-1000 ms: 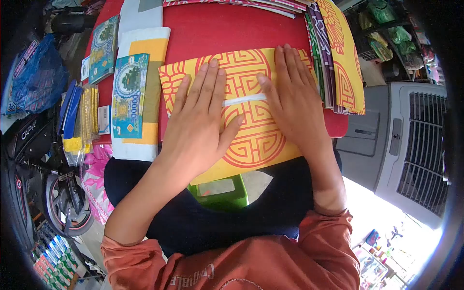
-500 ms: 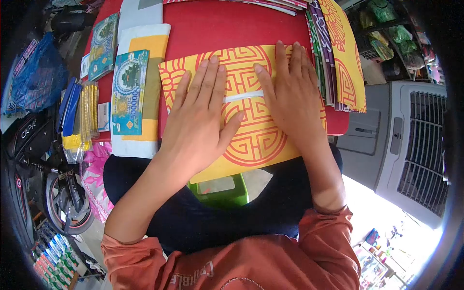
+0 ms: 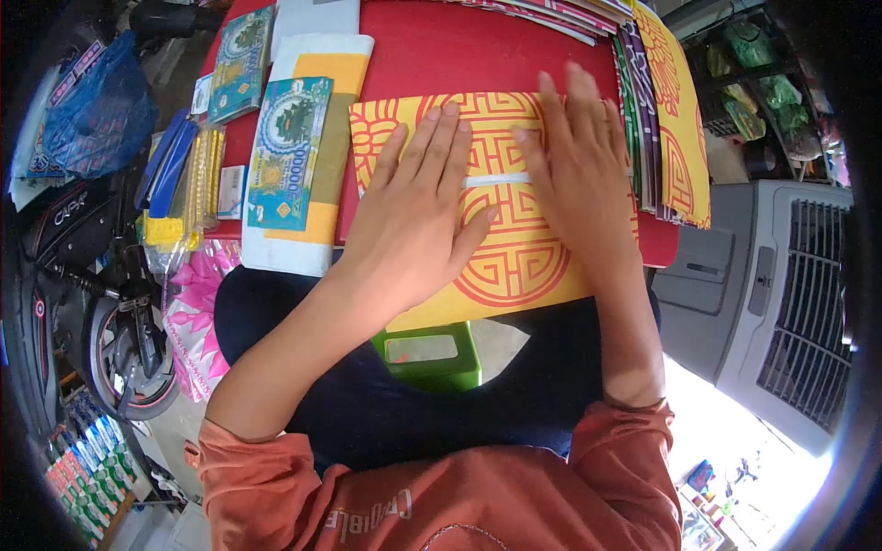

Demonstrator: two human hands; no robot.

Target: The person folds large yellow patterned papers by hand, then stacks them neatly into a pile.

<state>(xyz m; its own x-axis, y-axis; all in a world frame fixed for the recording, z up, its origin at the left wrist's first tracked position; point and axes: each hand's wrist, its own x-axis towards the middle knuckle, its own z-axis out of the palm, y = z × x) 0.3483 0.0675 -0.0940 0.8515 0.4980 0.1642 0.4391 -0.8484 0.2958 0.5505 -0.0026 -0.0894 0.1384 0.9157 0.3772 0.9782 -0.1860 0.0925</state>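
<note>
A yellow sheet with red round patterns [image 3: 514,266] lies on the red table [image 3: 441,55], its near edge reaching over the person's lap. A narrow white strip [image 3: 496,180] shows across it between the hands. My left hand [image 3: 413,207] rests flat on the left part of the sheet, fingers stretched out and thumb apart. My right hand [image 3: 583,165] is over the right part, fingers spread and a little blurred at the tips. To the left, a blue-green printed stack [image 3: 289,151] lies on a white and orange packet [image 3: 354,83].
Folded patterned papers [image 3: 675,110] stand at the table's right edge. Another blue-green stack [image 3: 243,64] and blue and yellow items [image 3: 175,161] are at the left. A green stool [image 3: 432,367] is below; a grey air cooler [image 3: 781,285] stands right, a motorbike [image 3: 78,230] left.
The whole view has shifted, so the table things appear further right. My right hand's fingers have blurred and reach slightly past the sheet's far edge. My left hand stays flat on the sheet.
</note>
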